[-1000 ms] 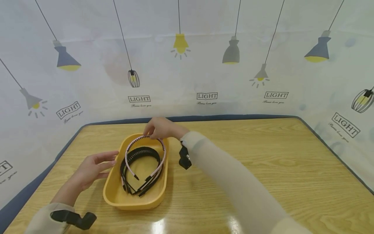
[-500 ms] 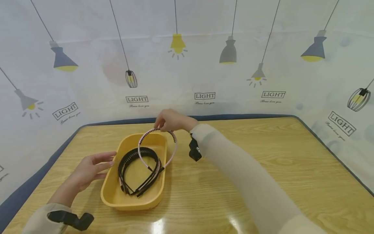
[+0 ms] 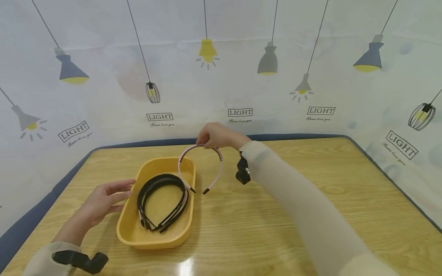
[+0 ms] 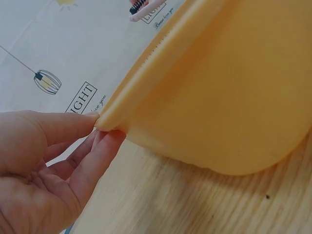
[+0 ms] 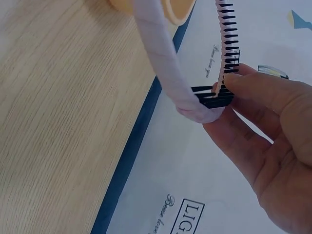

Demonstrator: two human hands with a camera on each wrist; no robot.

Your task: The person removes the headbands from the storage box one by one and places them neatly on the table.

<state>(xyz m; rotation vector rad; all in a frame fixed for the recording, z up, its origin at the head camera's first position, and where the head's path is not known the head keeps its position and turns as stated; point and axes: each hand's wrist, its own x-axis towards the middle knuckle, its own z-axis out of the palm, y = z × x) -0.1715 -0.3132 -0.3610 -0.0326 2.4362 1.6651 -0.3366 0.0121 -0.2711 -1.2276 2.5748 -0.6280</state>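
Note:
Above the table, my right hand (image 3: 219,135) pinches a pale pink headband (image 3: 180,168) at the top of its arc, and its two black-tipped ends hang down. Black comb teeth line its inner side, plain in the right wrist view beside my thumb. One end of the band overlaps the right rim of a yellow tray (image 3: 146,244). Inside that tray lies a nested group of black headbands (image 3: 140,199), with some pink showing among them. My left hand (image 3: 107,199) holds the tray's left rim; the left wrist view has thumb on top, fingers (image 4: 100,158) beneath.
The tray stands on the left part of a wood-grain table (image 3: 276,214). A dark blue strip (image 3: 155,143) runs along the table's edge. Behind it hangs a pale backdrop (image 3: 186,84) printed with lamps. A black wrist mount (image 3: 243,172) sits on the right sleeve.
My right hand has lifted the pink headband up out of the tray and carried it to the right. The left hand stays at the tray's rim, and the black headbands stay inside.

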